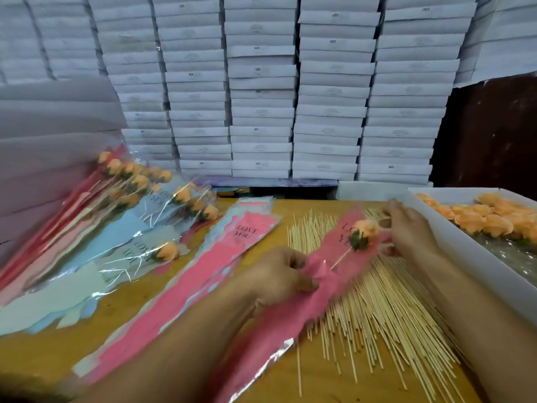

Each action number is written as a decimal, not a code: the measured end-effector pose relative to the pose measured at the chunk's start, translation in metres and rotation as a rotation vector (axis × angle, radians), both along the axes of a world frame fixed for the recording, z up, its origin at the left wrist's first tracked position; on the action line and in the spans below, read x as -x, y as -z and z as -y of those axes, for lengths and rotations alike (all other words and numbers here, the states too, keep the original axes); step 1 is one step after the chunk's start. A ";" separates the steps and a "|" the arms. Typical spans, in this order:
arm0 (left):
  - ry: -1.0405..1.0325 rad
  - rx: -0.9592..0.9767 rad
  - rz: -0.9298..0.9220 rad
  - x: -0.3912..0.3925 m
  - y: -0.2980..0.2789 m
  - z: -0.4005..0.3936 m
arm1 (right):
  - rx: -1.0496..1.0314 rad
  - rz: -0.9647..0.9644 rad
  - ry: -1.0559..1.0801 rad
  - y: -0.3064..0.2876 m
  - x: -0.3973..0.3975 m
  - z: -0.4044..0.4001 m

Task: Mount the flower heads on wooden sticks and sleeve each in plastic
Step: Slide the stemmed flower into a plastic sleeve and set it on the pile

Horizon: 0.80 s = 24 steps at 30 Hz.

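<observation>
lying in the white tray [453, 228]: loose peach flower heads [494, 219]

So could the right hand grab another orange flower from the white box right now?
Probably not yet. The right hand is pinching the top of the pink sleeve. The white box of flower heads sits open just beside it, nothing between.

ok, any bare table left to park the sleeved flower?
Bare table shows between the finished sleeved flowers and the pink sleeve stack, and at the near edge by the stick pile. Crowded elsewhere: both hands, left and right, hold the pink sleeve over the sticks.
</observation>
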<state>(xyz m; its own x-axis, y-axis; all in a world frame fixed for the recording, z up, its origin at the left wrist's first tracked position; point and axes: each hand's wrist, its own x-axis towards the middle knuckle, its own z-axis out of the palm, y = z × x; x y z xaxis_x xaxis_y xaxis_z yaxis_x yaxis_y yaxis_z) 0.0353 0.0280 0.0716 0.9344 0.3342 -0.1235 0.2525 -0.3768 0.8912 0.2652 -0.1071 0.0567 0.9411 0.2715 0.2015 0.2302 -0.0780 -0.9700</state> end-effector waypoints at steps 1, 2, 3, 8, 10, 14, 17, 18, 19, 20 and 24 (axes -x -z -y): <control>-0.034 -0.030 0.005 0.006 -0.001 -0.008 | 0.009 -0.014 -0.005 0.001 -0.001 -0.001; -0.072 -0.039 0.018 0.013 -0.004 -0.016 | 0.027 -0.020 -0.010 0.002 -0.002 -0.001; -0.119 -0.056 0.039 0.020 -0.006 -0.027 | 0.051 -0.020 -0.014 0.003 -0.002 -0.002; -0.432 -0.226 0.215 0.064 -0.033 -0.090 | 0.147 0.002 -0.060 0.009 -0.001 -0.003; -0.589 -0.341 0.288 0.079 -0.046 -0.121 | 0.183 0.020 -0.069 0.010 -0.001 -0.005; -0.790 -0.654 0.338 0.112 -0.069 -0.200 | 0.243 0.058 -0.077 0.011 0.000 -0.006; -0.866 -0.771 0.286 0.136 -0.082 -0.260 | 0.261 0.048 -0.113 0.011 0.003 -0.004; -0.881 -0.801 0.279 0.143 -0.083 -0.277 | 0.272 0.051 -0.126 0.011 0.004 -0.003; -0.893 -0.819 0.275 0.150 -0.084 -0.293 | 0.286 0.056 -0.134 0.011 0.004 -0.003; -0.900 -0.827 0.272 0.155 -0.084 -0.308 | 0.302 0.060 -0.138 0.011 0.005 -0.002; -0.911 -0.838 0.274 0.170 -0.075 -0.354 | 0.360 0.067 -0.151 0.012 0.005 -0.003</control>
